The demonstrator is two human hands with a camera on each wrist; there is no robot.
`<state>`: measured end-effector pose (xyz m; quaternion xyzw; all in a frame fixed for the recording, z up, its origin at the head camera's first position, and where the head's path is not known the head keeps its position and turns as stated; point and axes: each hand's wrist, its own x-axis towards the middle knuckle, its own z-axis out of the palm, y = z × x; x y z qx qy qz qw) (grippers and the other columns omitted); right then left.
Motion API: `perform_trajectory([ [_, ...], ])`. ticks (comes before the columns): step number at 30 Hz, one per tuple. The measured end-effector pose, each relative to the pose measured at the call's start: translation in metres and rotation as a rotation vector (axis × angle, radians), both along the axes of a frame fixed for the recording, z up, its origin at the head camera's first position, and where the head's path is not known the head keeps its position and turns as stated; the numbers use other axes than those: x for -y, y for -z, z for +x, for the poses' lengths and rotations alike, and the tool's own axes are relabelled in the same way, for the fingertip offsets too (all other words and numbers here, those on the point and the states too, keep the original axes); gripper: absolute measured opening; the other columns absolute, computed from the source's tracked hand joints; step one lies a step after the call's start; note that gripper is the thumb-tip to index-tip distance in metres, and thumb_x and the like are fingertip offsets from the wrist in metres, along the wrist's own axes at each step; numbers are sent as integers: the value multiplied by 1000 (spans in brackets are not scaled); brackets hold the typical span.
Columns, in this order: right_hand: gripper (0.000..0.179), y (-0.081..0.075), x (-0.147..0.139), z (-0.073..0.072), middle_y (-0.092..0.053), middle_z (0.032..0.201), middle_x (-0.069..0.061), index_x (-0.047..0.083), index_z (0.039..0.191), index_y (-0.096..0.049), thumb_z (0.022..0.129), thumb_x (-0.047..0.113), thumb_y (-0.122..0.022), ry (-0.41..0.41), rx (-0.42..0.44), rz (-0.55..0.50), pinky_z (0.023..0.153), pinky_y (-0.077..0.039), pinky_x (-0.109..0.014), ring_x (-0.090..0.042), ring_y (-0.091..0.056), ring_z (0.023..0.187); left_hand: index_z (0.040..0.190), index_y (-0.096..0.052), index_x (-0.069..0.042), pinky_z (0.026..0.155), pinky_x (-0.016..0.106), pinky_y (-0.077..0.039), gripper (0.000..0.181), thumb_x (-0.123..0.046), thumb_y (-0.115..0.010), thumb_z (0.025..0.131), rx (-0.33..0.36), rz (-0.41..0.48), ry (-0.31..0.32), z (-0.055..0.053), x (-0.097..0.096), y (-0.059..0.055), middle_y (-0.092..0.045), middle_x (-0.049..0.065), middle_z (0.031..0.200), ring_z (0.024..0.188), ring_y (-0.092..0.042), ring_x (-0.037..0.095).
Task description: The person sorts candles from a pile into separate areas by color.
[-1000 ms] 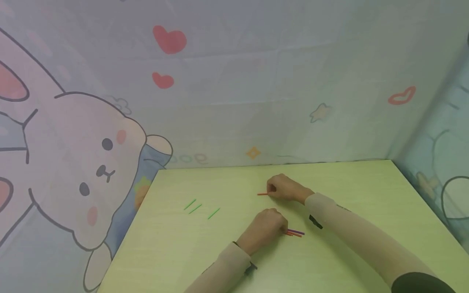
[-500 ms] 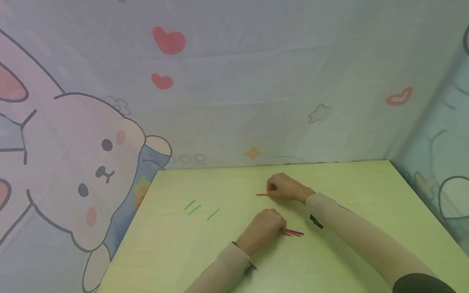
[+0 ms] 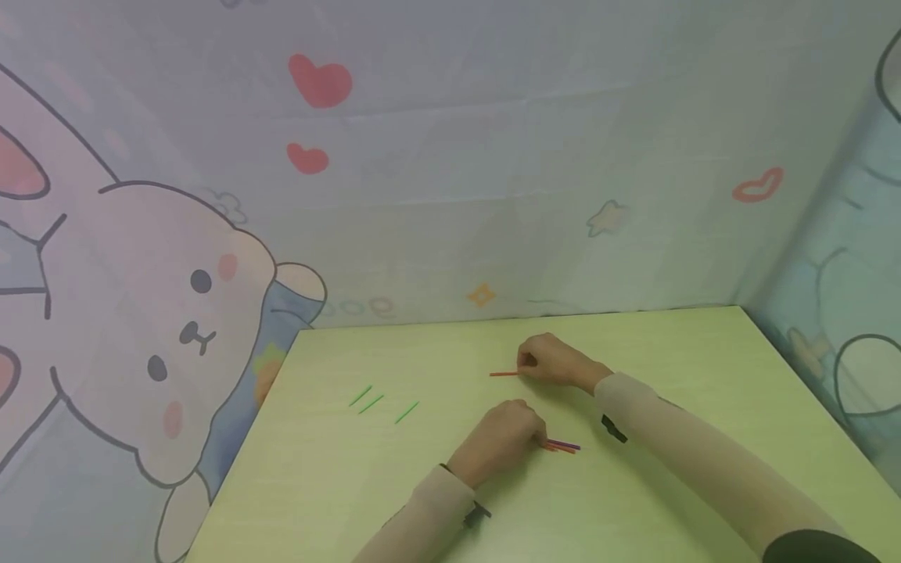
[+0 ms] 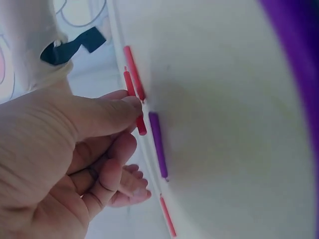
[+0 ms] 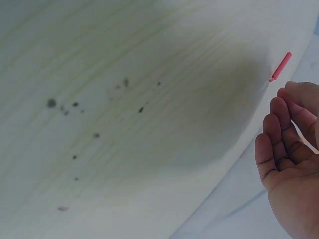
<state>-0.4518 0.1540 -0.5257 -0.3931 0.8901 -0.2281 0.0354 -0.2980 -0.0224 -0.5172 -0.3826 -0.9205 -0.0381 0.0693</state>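
Orange stick (image 3: 503, 374) is pinched by her right hand (image 3: 552, 361) on the green table (image 3: 338, 485), being laid down I reckon, while her left hand (image 3: 501, 440) grips the spare sticks (image 3: 563, 446) for the next careful pick.

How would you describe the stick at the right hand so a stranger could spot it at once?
Start at the green table and find the right hand, the one nearer the wall. The red stick pokes out leftward from its fingers. It lies alone, unlike the three green sticks further left and the bundle by the left hand.
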Motion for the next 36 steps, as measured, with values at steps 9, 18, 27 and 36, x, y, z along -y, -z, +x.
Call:
perform_trajectory([
  [9, 16, 1, -16, 10, -68, 85, 9, 14, 90, -78, 104, 7, -74, 26, 1, -29, 76, -51, -30, -8, -55, 80, 97, -90, -21, 91, 20, -57, 21, -1, -86, 92, -33, 107, 12, -14, 17, -15, -82, -12, 92, 91, -73, 9],
  [18, 11, 3, -41, 35, -69, 87, 9, 13, 94, -79, 104, 8, -77, 42, -6, -75, 74, -53, -28, -5, -57, 80, 100, -90, -15, 84, 24, -59, 13, -4, -83, 98, 19, 189, -79, -28, 41, -36, -83, -8, 95, 93, -73, 14],
  [27, 10, -5, -60, 69, -70, 91, 13, 14, 96, -79, 103, 7, -77, 34, 12, -104, 78, -58, -28, -2, -61, 84, 102, -87, -14, 89, 31, -62, 9, -7, -83, 100, -6, 221, -92, -47, 57, -38, -83, -5, 97, 98, -75, 18],
  [36, 21, 3, -74, 113, -66, 88, 17, 23, 88, -75, 96, 5, -83, 17, 67, -124, 75, -56, -25, 0, -58, 83, 103, -87, -13, 90, 34, -63, 12, -3, -81, 100, 13, 230, -120, -66, 63, -29, -84, 0, 100, 98, -76, 21],
])
